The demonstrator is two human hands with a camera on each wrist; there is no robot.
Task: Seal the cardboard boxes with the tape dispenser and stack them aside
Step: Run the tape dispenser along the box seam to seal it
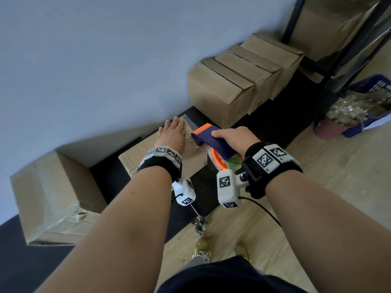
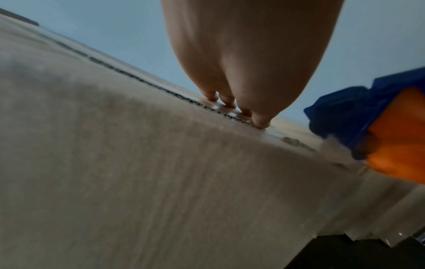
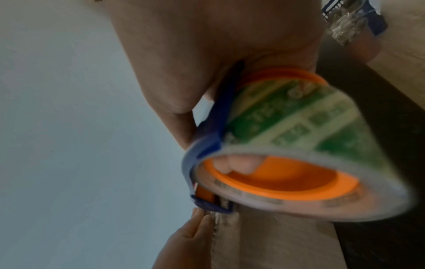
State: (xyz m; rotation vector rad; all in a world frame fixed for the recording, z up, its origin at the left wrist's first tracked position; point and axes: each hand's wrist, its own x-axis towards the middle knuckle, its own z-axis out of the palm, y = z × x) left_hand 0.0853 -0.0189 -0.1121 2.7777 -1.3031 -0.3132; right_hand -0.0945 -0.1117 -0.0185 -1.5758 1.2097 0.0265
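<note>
Right hand (image 1: 233,136) grips one tape dispenser (image 1: 208,137); left hand (image 1: 172,134) presses one box (image 1: 135,157).

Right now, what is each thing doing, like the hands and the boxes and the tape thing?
Left hand: flat, fingers straight, pressing the box top.
Right hand: grip curled round the tape dispenser.
Tape dispenser: held at the box's far end, roll loaded.
Box under the hands: flaps closed, tape showing at the far edge.
Boxes by the wall: closed, lined up side by side.
</note>
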